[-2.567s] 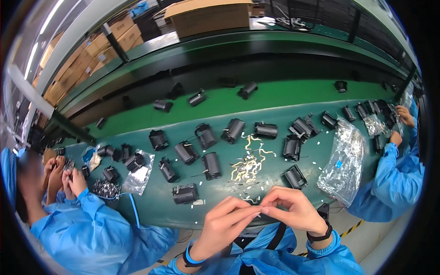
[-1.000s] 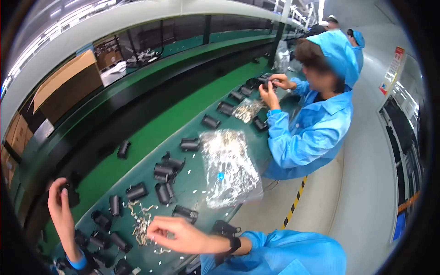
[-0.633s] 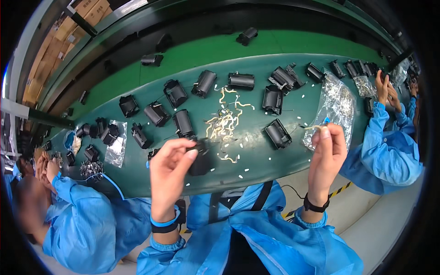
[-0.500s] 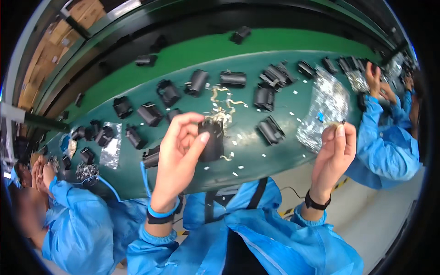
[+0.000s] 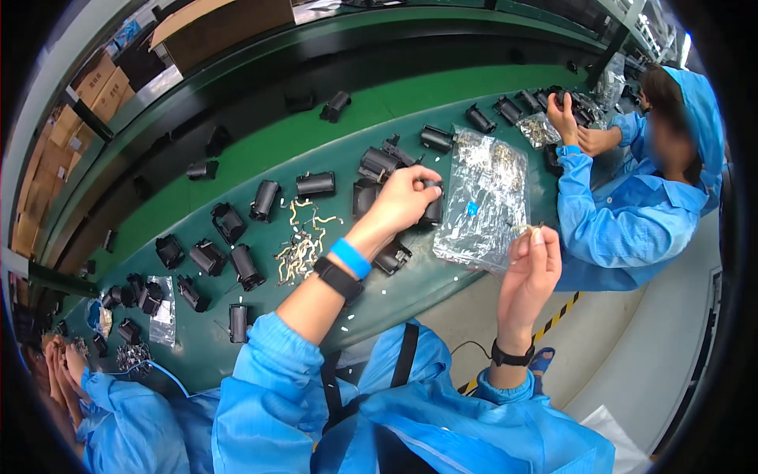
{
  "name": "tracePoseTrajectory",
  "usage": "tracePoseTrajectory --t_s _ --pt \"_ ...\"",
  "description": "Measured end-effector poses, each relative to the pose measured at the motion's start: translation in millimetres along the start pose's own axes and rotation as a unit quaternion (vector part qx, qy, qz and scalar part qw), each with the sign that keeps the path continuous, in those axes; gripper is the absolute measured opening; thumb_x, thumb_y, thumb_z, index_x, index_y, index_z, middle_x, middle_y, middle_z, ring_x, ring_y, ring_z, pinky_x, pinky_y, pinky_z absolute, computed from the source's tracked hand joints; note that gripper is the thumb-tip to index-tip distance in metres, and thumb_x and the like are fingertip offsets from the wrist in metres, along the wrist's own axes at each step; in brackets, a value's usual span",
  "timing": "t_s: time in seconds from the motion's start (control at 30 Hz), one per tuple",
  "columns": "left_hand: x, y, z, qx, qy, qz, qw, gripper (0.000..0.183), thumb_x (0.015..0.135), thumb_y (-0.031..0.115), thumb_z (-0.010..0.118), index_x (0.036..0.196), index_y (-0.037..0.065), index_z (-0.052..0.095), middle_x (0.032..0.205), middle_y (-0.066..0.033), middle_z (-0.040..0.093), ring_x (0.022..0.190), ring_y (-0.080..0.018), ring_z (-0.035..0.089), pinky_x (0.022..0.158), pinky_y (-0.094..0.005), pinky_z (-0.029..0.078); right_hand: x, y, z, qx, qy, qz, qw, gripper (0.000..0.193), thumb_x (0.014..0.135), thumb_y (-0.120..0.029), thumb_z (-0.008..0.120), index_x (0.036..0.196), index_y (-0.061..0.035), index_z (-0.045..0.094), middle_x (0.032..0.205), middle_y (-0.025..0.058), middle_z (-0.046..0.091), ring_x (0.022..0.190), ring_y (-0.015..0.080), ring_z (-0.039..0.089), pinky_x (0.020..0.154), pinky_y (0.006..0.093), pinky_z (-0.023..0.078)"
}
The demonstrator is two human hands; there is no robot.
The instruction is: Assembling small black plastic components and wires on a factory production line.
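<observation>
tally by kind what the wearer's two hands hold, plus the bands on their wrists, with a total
black cylindrical housing, in the left hand: 1
thin cream-coloured strip, in the right hand: 1
black wristbands, one on each wrist: 2
bright blue wristband, on the left wrist: 1
total: 5

Housings [image 5: 316,185] are black, cables [image 5: 295,257] cream, floor tape [image 5: 557,317] striped yellow and black.

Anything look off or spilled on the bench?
Mildly untidy: pale ribbon-like strips lie in a loose tangle directly on the green table, and small white scraps are scattered about, in no container. No damage I can make out.
</observation>
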State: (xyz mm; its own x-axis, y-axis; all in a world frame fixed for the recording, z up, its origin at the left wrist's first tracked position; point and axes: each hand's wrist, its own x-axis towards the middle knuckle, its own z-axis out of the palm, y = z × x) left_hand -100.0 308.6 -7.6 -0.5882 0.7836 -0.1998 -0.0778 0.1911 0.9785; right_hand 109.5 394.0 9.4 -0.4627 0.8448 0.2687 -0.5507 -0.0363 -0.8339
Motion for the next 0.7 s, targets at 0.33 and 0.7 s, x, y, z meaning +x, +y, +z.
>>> tracePoseTrajectory --t_s 0.33,0.7 --pt "-54 37 -40 0.396 0.236 0.218 0.86 0.029 0.092 0.018 0.068 0.114 -0.001 0.064 0.105 -0.0252 0.061 0.089 -0.0472 0.067 0.079 -0.0531 0.057 -16 22 20 -0.007 -0.028 0.067 0.997 0.005 0.104 -0.008 0.056 0.103 -0.0036 0.054 0.082 0.0008 0.049 0.074 0.0087 0.046 0.067 0.025 0.038" --pt "-38 -21 -342 0.546 0.336 -0.235 0.731 0.095 0.073 0.044 0.085 0.144 -0.004 0.043 0.127 -0.0336 0.062 0.124 -0.0481 0.058 0.103 -0.0479 0.051 -46 33 70 -0.021 -0.194 0.142 0.97 0.006 0.099 -0.003 0.057 0.096 -0.0011 0.052 0.087 0.0057 0.049 0.072 0.0114 0.049 0.065 0.0252 0.042"
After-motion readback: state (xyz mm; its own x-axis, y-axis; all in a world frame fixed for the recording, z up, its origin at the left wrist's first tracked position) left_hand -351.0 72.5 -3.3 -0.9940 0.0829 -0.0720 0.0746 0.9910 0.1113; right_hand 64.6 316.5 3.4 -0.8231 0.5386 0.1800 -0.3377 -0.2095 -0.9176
